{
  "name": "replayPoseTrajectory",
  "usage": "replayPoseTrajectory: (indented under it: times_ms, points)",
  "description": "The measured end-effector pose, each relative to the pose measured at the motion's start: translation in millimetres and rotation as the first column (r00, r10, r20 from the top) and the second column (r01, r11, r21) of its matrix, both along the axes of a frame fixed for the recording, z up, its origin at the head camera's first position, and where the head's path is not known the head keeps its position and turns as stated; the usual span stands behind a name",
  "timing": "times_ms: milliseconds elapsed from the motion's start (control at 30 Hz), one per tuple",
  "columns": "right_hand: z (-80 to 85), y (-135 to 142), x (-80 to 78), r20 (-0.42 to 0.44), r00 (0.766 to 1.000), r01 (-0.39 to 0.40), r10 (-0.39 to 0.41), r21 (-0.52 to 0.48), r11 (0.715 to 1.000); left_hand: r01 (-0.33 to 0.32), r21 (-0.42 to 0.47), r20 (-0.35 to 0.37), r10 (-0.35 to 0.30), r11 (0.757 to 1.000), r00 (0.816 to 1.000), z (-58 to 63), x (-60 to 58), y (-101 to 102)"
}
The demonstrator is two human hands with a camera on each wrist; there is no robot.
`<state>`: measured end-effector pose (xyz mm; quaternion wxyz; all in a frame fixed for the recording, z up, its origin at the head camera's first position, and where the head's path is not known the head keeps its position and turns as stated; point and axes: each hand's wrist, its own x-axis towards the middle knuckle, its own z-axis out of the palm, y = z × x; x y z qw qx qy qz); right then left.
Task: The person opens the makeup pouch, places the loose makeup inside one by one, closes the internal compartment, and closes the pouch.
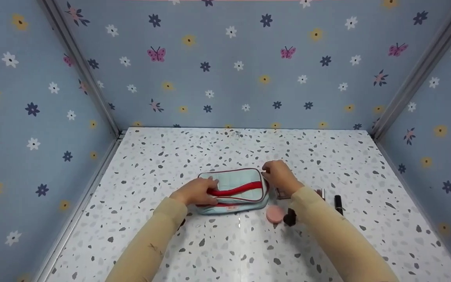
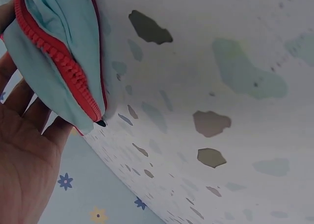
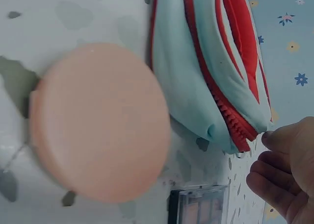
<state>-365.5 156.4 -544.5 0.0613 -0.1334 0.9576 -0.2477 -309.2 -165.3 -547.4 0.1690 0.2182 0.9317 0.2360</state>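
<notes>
A light blue cosmetic bag (image 1: 241, 176) with red piping, a red handle strap and a red zipper (image 2: 64, 62) lies on the speckled table. My left hand (image 1: 198, 192) grips its left end, thumb on top and the other fingers round the side. At the far right corner, my right hand (image 1: 282, 176) has its thumb (image 3: 279, 138) against the bag by the zipper's end, its other fingers curled. It appears to pinch the edge there; the exact hold is partly hidden. A round pink compact (image 3: 103, 121) lies just in front of the bag's right end.
A clear-lidded makeup palette (image 3: 201, 204) lies right of the bag, partly under my right forearm. Near that sleeve are a dark brush-like item (image 1: 289, 217), a small tube (image 1: 322, 192) and a black tube (image 1: 338, 201). Flower-patterned walls (image 1: 225, 90) enclose the table.
</notes>
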Motion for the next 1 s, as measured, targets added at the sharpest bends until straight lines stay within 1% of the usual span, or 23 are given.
replayPoseTrajectory:
  times_ms: [133, 333, 500, 600, 767, 1000]
  points:
    - [-2.1, 2, 10.2, -0.02, 1.0, -0.014, 0.013, -0.02, 1.0, 0.0, -0.008, -0.01, 0.0, 1.0, 1.0, -0.5, 0.5, 0]
    - [-2.6, 1, 25.2, -0.072, 0.997, -0.026, 0.024, -0.035, 0.999, -0.003, 0.006, -0.013, 0.003, 1.0, 1.0, 0.2, 1.6, 0]
    - [-2.8, 2, 37.6, -0.12, 0.991, -0.068, 0.059, -0.074, 0.995, -0.011, 0.002, -0.014, 0.011, 1.0, 1.0, -0.3, 1.1, 1]
    - [-3.0, 2, 43.4, -0.119, 0.991, -0.076, 0.065, -0.093, 0.993, -0.006, 0.008, -0.015, 0.006, 1.0, 1.0, 0.2, 1.1, 0]
    - [-4.6, 2, 52.1, -0.101, 0.992, -0.085, 0.077, -0.074, 0.994, 0.005, 0.021, -0.025, -0.004, 1.0, 1.0, 0.9, 0.4, -1]
    - [-10.3, 3, 62.9, -0.079, 0.991, -0.111, 0.106, -0.059, 0.992, 0.003, 0.023, -0.003, -0.003, 1.0, 1.0, -0.7, 0.5, -1]
